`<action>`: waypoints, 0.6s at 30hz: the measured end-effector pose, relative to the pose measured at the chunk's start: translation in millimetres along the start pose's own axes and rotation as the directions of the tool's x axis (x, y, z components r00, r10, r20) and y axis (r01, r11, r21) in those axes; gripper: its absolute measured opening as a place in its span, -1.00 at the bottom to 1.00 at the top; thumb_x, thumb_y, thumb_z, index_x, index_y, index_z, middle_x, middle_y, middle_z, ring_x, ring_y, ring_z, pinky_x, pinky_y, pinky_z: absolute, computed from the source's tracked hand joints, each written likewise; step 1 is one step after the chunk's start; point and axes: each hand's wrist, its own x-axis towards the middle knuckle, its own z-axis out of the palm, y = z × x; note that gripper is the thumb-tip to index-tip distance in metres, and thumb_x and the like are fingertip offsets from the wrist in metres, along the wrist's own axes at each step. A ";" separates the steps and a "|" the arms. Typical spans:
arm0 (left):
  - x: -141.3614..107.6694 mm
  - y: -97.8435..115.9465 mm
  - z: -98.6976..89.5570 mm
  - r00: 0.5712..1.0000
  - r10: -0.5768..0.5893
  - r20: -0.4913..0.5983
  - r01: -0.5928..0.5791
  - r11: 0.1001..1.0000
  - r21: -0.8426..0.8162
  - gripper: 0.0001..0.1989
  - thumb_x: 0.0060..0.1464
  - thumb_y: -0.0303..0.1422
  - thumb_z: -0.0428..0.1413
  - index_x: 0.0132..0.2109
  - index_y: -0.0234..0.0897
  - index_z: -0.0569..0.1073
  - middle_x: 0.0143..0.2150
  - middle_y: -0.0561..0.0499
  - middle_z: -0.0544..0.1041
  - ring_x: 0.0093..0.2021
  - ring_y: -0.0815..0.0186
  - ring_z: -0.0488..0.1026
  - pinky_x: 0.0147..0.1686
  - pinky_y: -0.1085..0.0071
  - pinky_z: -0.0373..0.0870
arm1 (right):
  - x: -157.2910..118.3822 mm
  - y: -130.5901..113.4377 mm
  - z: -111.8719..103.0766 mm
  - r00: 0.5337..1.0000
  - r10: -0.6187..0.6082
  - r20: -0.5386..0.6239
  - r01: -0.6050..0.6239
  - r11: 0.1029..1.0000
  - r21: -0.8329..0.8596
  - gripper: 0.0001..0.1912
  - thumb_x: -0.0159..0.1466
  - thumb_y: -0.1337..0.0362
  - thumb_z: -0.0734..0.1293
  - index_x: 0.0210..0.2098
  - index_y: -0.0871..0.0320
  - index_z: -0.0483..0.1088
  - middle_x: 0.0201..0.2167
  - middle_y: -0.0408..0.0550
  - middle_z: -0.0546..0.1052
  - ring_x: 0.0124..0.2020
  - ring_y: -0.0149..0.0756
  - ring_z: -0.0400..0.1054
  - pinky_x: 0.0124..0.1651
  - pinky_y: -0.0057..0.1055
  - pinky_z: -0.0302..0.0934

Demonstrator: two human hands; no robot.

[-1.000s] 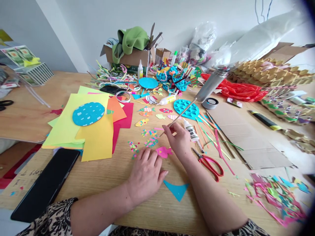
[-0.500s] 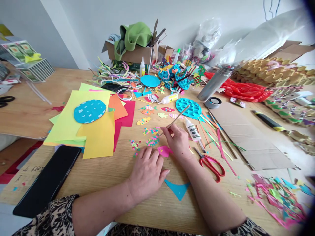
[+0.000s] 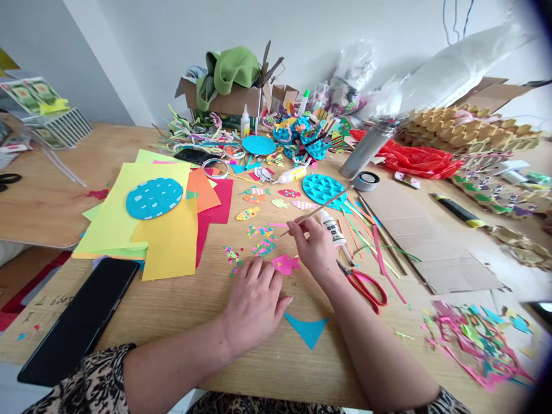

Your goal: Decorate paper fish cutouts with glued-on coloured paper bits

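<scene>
In the head view my right hand pinches a thin wooden stick, its lower tip slanting down left over the tabletop. My left hand lies flat with fingers stretched out, the fingertips at the left edge of a pink paper fish. Just beyond it are small piles of coloured paper dots. Decorated paper fish, such as a yellow spotted one, lie further back. A blue paper offcut is between my forearms.
Right of my hand are a white glue bottle, red-handled scissors and paper strips. Cardboard and paper scraps lie further right. Coloured sheets and a black phone are at left; a steel flask stands behind.
My right hand has drawn slightly right, away from the pink fish, and the stick now slants lower. More of the fish's tail shows. My left hand stays nearly still; the view shifted slightly.
</scene>
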 end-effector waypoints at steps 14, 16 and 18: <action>0.9 -0.8 -0.2 1.000 0.004 0.005 -0.004 1.000 -0.010 -0.62 0.23 -0.14 0.03 0.02 -0.35 0.42 -0.02 -0.17 0.42 0.11 -0.02 0.25 0.16 -0.02 0.21 | -2.0 5.7 10.4 0.999 0.033 0.025 -0.034 0.999 0.041 -0.75 0.34 0.14 0.22 -0.40 0.12 0.33 -0.50 -0.08 0.52 -0.45 -0.28 0.41 -0.38 -0.41 0.18; 0.9 -0.9 -0.1 1.000 0.004 0.000 -0.004 1.000 -0.011 -0.63 0.23 -0.14 0.03 0.02 -0.34 0.42 -0.02 -0.17 0.42 0.11 -0.02 0.26 0.13 -0.02 0.24 | -2.9 5.9 6.0 0.999 0.048 0.013 -0.049 0.996 0.069 -0.75 0.35 0.13 0.21 -0.39 0.12 0.34 -0.51 -0.09 0.53 -0.45 -0.28 0.43 -0.38 -0.41 0.19; 0.8 -0.7 -0.4 1.000 0.004 -0.005 -0.004 1.000 -0.012 -0.63 0.23 -0.15 0.04 0.01 -0.33 0.42 -0.02 -0.17 0.42 0.11 -0.01 0.26 0.12 -0.02 0.25 | -3.4 6.4 2.9 0.999 0.043 0.032 -0.046 0.996 0.075 -0.76 0.35 0.14 0.21 -0.39 0.12 0.34 -0.50 -0.08 0.54 -0.43 -0.28 0.44 -0.36 -0.40 0.21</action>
